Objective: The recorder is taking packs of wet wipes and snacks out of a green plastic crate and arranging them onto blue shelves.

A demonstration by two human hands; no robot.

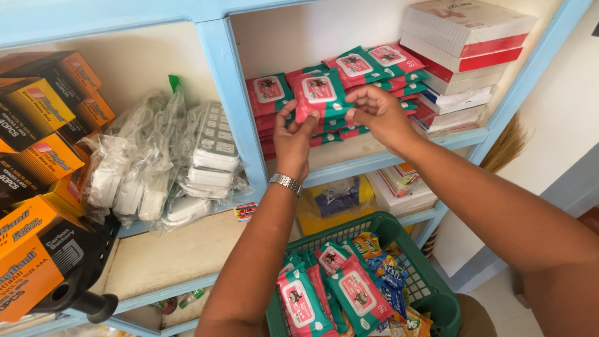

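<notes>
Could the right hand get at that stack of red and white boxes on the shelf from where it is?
Probably yes. The right hand is at the same shelf, beside the stack of red and white boxes, with nothing between them, though it currently holds a wipes pack.

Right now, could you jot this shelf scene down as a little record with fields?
Place: blue-framed shelf
Left hand: fingers grip the lower left of a red and green wipes pack
Right hand: fingers pinch the same pack's right edge
Behind the pack: stacked wipes packs on the shelf
Right of the stack: red and white boxes
Below: green basket with more packs and snacks
Far left: orange and black cartons
</notes>
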